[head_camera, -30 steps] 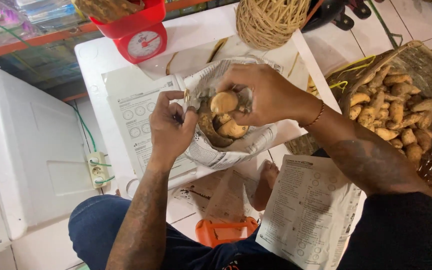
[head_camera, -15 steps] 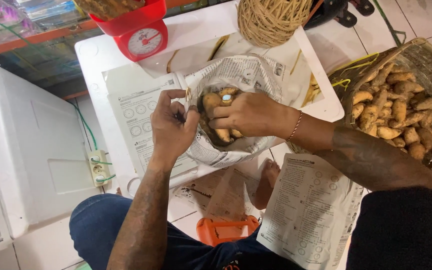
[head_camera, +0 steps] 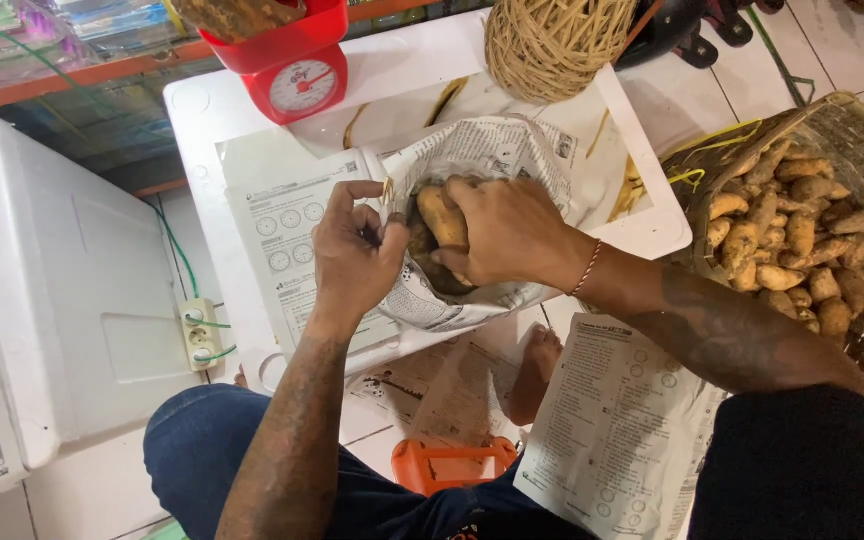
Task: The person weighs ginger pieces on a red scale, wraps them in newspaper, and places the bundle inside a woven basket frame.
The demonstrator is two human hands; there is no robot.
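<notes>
Newsprint is what worries me: my left hand (head_camera: 352, 262) pinches the thin printed newspaper wrap (head_camera: 492, 165) on the white tabletop (head_camera: 402, 70), my right hand (head_camera: 507, 232) presses tan knobbly tubers (head_camera: 444, 218) inside, and overstuffing may tear it.

A red kitchen scale (head_camera: 297, 75) stands at the far edge of the white desk (head_camera: 202, 110). Right of the scale sits a ball of rubber bands (head_camera: 550, 42). Farther right, off the desk, a woven basket (head_camera: 852, 140) holds tubers. Left of the scale stands a white foam box (head_camera: 42, 280).
</notes>
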